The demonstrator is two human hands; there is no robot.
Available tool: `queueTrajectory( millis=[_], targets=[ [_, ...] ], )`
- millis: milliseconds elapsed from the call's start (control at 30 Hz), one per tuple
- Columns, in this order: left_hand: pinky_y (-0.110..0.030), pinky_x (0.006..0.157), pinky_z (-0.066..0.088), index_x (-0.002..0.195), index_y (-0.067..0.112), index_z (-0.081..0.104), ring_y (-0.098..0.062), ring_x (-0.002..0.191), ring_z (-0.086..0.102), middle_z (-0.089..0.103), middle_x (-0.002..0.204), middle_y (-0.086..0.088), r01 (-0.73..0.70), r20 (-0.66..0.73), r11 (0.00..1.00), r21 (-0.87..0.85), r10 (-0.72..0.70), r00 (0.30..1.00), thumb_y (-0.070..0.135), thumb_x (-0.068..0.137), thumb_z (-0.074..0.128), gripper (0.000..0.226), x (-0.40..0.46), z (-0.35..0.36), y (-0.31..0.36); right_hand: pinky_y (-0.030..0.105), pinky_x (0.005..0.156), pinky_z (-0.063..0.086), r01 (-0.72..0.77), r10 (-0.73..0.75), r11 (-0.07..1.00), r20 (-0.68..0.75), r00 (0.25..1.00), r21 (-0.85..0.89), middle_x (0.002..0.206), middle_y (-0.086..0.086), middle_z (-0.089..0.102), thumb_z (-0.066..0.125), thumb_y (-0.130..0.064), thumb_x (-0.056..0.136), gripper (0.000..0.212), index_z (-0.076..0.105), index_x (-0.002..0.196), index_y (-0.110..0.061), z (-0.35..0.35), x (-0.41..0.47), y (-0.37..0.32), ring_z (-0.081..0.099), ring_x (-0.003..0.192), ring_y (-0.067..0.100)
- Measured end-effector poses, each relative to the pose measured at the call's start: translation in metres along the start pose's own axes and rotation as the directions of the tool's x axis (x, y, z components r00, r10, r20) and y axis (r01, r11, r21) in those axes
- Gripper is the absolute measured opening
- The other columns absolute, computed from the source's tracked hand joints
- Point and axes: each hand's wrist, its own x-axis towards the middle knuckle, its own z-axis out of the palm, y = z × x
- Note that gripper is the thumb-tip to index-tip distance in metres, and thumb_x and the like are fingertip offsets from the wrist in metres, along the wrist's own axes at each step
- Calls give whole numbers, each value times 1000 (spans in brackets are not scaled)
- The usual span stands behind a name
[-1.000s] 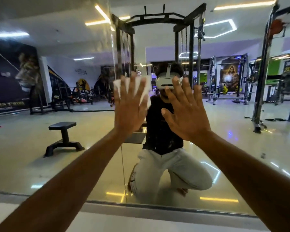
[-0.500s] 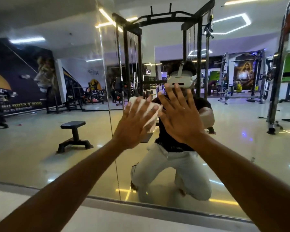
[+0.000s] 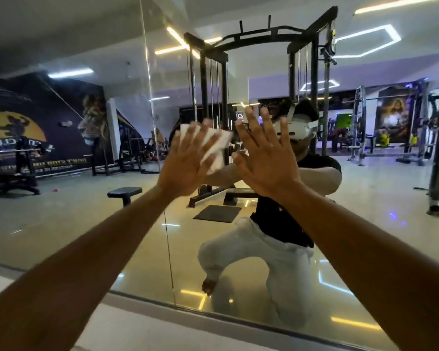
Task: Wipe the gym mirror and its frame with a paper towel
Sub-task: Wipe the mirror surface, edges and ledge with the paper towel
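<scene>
A large wall mirror of clear reflective glass (image 3: 61,211) fills nearly the whole frame, with a vertical seam between its panels running down left of centre. Along the bottom of the frame runs the mirror's pale grey lower frame strip (image 3: 147,304), sloping down toward the right.

Just left of the frame's centre, the left hand (image 3: 188,160) lies flat against the glass, fingers straight and spread. Under it sits a white, crumpled paper towel (image 3: 217,148) — pressed between the palm side of the fingers and the mirror. The towel shows between the spread fingers and sticks out past the hand on its upper right side; the hand's edges are blurred.

Just right of centre, the right hand (image 3: 266,160) is also open, fingers straight and fanned, palm toward the glass. It holds nothing; whether it touches the glass I cannot tell. The two hands are close beside each other, and the towel's right edge lies in the narrow space between them.

Both bare forearms reach up from the lower corners of the frame. In the reflection — behind the hands — a kneeling person in a black top and light grey trousers appears, and behind them a black cable-machine frame (image 3: 213,97). A low black bench (image 3: 124,193) is reflected at centre left.
</scene>
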Motion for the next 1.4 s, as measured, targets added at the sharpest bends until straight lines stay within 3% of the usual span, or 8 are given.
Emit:
queueTrajectory(
  millis=[167,367,533,733,900,1100,1267,1400],
  targets=[
    [-64,135,7,173,32,0,-33,170,3,7,183,-10,514,-178,841,-170,-539,823,50,119,20,60,45,-7,-1,65,135,1,24,-24,1000,-1,1000,-19,185,9,-4,26,-62,113,76,12,177,-25,6,-9,12,-4,171,36],
    [-61,136,-1,176,28,5,-30,169,-12,-7,184,-6,-42,21,998,-55,44,999,51,118,17,63,-18,9,12,65,135,2,7,-7,1000,-43,999,-8,186,8,-1,31,-60,113,75,13,177,-26,10,-13,12,-4,171,34],
    [-64,135,0,175,30,-1,-34,169,-8,-5,184,-9,391,-80,900,-194,-412,908,44,120,22,61,-38,25,7,68,134,6,-112,111,994,-27,993,-10,185,10,1,31,-58,113,73,12,177,-29,21,-29,-9,0,171,38],
    [-61,136,1,176,30,10,-36,169,-7,-5,184,-8,-175,154,982,-77,185,971,44,117,36,66,-125,56,40,66,134,8,-100,99,992,19,995,78,185,11,4,33,-51,116,68,19,177,-25,23,-87,-18,0,171,38],
    [-59,136,-4,176,22,12,-38,169,-4,-2,183,-13,377,-64,903,-205,-397,916,44,120,23,62,-92,54,31,66,135,7,-88,83,993,77,994,74,185,9,6,41,-48,115,68,24,176,-24,24,-131,-18,-1,171,36],
    [-65,134,13,175,32,12,-35,169,-4,-3,184,-6,-135,147,976,-170,160,976,45,116,41,68,-179,89,74,68,133,12,-152,143,986,124,982,73,186,8,3,43,-50,115,69,23,176,-25,27,-154,-27,-4,171,35],
    [-58,137,1,176,20,14,-37,169,-1,-3,182,-13,211,-18,960,-182,-217,976,43,118,38,67,-134,79,47,67,134,10,-161,158,987,88,983,25,185,10,4,42,-49,116,68,24,176,-23,35,-159,-32,-2,171,37],
    [-53,136,-5,176,20,7,-32,169,-6,-3,184,-10,18,87,976,-215,1,996,43,117,40,71,-176,99,88,66,135,4,-164,165,986,97,982,-18,185,11,2,38,-53,117,69,18,177,-24,44,-158,-37,-2,171,40]
  ],
)
